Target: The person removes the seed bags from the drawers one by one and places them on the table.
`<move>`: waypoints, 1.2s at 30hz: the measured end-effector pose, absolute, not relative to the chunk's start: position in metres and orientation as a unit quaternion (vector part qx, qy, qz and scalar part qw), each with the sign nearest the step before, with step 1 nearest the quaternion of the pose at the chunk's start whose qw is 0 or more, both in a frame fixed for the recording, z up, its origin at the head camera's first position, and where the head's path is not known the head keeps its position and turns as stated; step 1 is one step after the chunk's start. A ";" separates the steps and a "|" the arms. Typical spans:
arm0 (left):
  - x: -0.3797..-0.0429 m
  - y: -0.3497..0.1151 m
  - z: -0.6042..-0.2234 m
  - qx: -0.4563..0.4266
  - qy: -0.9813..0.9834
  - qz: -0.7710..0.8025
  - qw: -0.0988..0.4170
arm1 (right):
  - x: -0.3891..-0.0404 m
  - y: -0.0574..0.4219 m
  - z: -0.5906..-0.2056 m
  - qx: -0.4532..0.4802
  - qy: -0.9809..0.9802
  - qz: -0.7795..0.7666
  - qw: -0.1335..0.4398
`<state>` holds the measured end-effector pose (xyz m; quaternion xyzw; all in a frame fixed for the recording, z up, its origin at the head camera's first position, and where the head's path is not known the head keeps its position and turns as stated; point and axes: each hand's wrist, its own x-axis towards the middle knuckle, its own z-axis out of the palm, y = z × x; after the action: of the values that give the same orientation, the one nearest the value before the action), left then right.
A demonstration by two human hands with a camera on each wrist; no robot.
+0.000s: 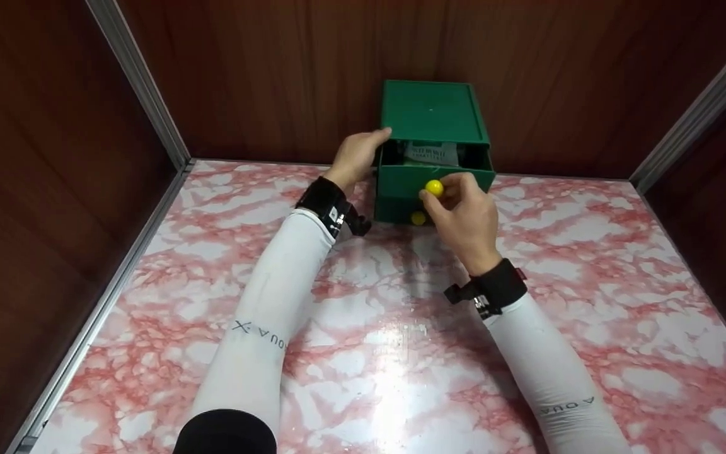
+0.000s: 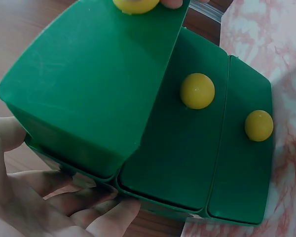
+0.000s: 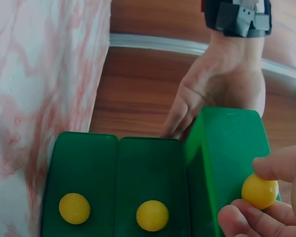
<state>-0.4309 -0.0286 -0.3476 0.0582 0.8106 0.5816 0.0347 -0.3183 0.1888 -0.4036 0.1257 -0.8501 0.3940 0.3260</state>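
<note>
A small green drawer cabinet (image 1: 432, 113) stands against the back wall. Its top drawer (image 2: 84, 74) is pulled part way out, and a pale printed packet (image 1: 432, 153) shows inside. My right hand (image 1: 469, 217) pinches the round yellow knob (image 3: 260, 191) of that drawer between thumb and fingers. At the cabinet's left side my left hand (image 1: 357, 156) presses with fairly straight fingers, its thumb by the top front corner. Below, two closed drawers show the middle yellow knob (image 2: 197, 91) and the bottom yellow knob (image 2: 259, 125).
Beneath the cabinet is a red-and-white marbled tabletop (image 1: 350, 378). Dark wood panels (image 1: 275, 75) enclose the back and both sides, with metal strips (image 1: 149, 82) at the corners.
</note>
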 end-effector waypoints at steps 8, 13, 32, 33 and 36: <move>-0.430 -0.029 -0.350 0.076 0.822 0.564 0.017 | -0.305 0.193 -0.399 0.130 -0.857 0.385 0.316; -0.429 -0.028 -0.352 0.078 0.816 0.573 0.010 | -0.296 0.196 -0.394 0.136 -0.867 0.365 0.311; -0.427 -0.029 -0.352 0.058 0.754 0.652 0.054 | -0.268 0.196 -0.375 0.151 -0.897 0.317 0.268; -0.427 -0.029 -0.353 0.060 0.754 0.651 0.054 | -0.267 0.196 -0.374 0.152 -0.898 0.315 0.268; -0.427 -0.030 -0.352 0.060 0.758 0.647 0.055 | -0.264 0.195 -0.372 0.154 -0.900 0.312 0.263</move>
<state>-0.4268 -0.0295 -0.3521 0.0598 0.7580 0.6472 0.0550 -0.2644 0.1953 -0.3722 0.1540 -0.8999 0.3122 0.2626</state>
